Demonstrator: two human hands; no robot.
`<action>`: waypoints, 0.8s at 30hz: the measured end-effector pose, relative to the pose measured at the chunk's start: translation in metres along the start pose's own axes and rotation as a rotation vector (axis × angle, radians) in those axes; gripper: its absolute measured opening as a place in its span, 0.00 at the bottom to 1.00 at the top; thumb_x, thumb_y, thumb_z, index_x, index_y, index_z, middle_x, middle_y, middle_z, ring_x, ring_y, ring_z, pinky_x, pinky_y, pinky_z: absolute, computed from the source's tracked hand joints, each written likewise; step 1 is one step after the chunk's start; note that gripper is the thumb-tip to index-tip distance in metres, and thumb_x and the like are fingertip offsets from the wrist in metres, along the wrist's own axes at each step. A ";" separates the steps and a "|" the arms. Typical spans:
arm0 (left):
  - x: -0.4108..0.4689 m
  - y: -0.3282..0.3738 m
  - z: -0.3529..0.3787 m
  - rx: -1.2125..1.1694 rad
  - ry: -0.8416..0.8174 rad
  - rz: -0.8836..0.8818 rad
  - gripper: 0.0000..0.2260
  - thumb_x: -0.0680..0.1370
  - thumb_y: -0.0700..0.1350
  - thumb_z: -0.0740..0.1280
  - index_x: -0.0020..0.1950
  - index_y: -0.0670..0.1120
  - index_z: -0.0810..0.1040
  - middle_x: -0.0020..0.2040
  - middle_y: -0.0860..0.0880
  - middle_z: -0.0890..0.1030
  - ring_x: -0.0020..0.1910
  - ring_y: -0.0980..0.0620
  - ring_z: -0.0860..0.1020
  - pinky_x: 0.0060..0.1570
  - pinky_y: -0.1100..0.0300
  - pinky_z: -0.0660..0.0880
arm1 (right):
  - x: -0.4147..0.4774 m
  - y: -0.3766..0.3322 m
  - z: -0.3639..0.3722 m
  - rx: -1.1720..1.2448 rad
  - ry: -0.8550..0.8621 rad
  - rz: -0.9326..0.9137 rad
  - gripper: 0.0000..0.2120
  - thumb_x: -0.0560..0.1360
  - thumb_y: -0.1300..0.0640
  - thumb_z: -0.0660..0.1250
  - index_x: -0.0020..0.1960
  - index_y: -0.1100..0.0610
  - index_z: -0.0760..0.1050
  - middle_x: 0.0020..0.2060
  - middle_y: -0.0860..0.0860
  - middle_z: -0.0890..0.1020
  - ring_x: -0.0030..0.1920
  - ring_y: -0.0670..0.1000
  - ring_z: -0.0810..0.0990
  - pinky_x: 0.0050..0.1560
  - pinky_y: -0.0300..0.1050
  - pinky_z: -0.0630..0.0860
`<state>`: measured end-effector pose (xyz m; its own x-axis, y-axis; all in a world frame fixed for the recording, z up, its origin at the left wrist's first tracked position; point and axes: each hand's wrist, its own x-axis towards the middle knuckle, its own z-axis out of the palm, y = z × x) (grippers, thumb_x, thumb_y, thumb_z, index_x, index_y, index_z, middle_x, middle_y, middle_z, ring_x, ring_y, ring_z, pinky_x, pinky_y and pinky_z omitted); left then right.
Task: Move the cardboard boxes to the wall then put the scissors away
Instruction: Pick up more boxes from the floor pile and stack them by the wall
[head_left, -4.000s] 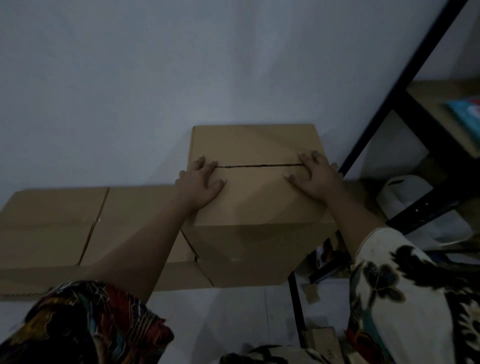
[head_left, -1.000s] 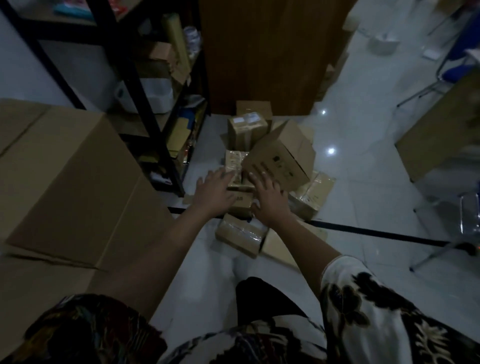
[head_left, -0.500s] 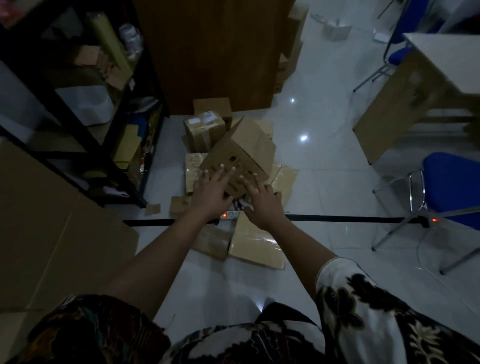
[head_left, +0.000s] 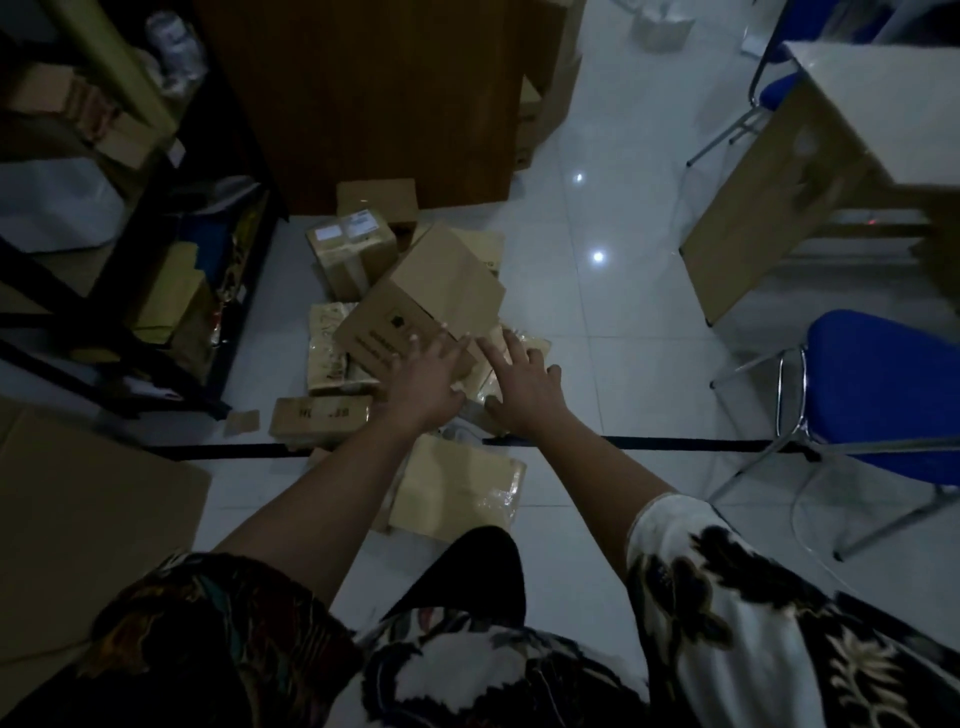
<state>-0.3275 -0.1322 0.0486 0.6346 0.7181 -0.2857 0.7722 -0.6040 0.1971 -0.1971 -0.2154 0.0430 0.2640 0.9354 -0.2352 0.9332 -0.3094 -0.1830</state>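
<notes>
A pile of small cardboard boxes lies on the white floor ahead. On top of it leans a tilted brown box (head_left: 431, 296) with a dark print on its face. My left hand (head_left: 428, 376) reaches out with fingers spread, its fingertips at the lower edge of that tilted box. Beside it my right hand (head_left: 522, 387) is stretched forward with fingers spread over the wrapped packages under the box; it holds nothing. A taped box with labels (head_left: 350, 252) stands behind. The big cardboard box (head_left: 78, 525) is at the lower left. No scissors are visible.
A black metal shelf (head_left: 130, 208) full of goods stands at the left. A brown wooden cabinet (head_left: 374, 93) is behind the pile. A black cable (head_left: 649, 444) crosses the floor. A blue chair (head_left: 878, 384) and a wooden desk (head_left: 810, 176) are at the right.
I have turned from the wall and the big boxes to the pile of small boxes. Both hands have reached forward; the left now touches the tilted box.
</notes>
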 end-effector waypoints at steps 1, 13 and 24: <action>0.013 0.005 0.000 0.001 -0.011 -0.007 0.35 0.79 0.52 0.64 0.79 0.56 0.46 0.80 0.50 0.47 0.77 0.37 0.50 0.70 0.39 0.56 | 0.007 0.011 0.000 0.011 0.001 0.005 0.37 0.79 0.46 0.62 0.79 0.44 0.45 0.79 0.54 0.45 0.73 0.63 0.58 0.66 0.63 0.63; 0.140 0.062 0.010 -0.005 -0.065 -0.043 0.33 0.77 0.51 0.63 0.79 0.54 0.51 0.80 0.49 0.49 0.74 0.38 0.58 0.69 0.42 0.63 | 0.091 0.123 -0.036 -0.037 -0.065 0.009 0.39 0.78 0.48 0.65 0.79 0.43 0.43 0.79 0.53 0.43 0.73 0.63 0.60 0.66 0.64 0.63; 0.260 0.109 -0.030 0.012 -0.057 -0.110 0.33 0.80 0.51 0.62 0.79 0.55 0.46 0.80 0.49 0.43 0.77 0.37 0.51 0.71 0.42 0.56 | 0.201 0.199 -0.086 0.006 -0.084 -0.028 0.38 0.79 0.48 0.63 0.79 0.43 0.41 0.79 0.53 0.41 0.73 0.65 0.59 0.68 0.63 0.61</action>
<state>-0.0774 -0.0011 0.0245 0.5433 0.7596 -0.3575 0.8363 -0.5271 0.1510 0.0624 -0.0744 0.0416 0.2165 0.9259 -0.3095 0.9382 -0.2849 -0.1963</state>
